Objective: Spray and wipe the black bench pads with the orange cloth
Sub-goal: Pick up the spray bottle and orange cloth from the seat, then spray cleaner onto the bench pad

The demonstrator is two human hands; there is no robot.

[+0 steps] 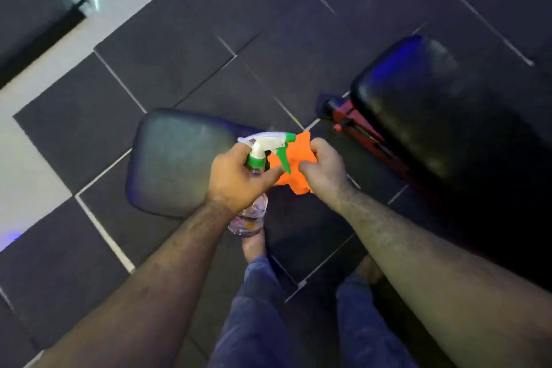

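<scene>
head | left hand (236, 179) grip wraps spray bottle (257, 158) | right hand (324, 170) grip pinches orange cloth (294, 164)

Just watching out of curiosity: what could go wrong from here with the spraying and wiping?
The spray bottle nozzle points at the orange cloth in the right hand, so spray may soak the cloth instead of the small bench pad. Bare feet on the floor mats could slip on overspray.

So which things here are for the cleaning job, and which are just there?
For the job:
- spray bottle, in the left hand
- orange cloth, in the right hand
- small black pad
- long black pad

Just there:
- red bench frame
- dark floor tiles
- dark object with a handle, top left corner
</scene>
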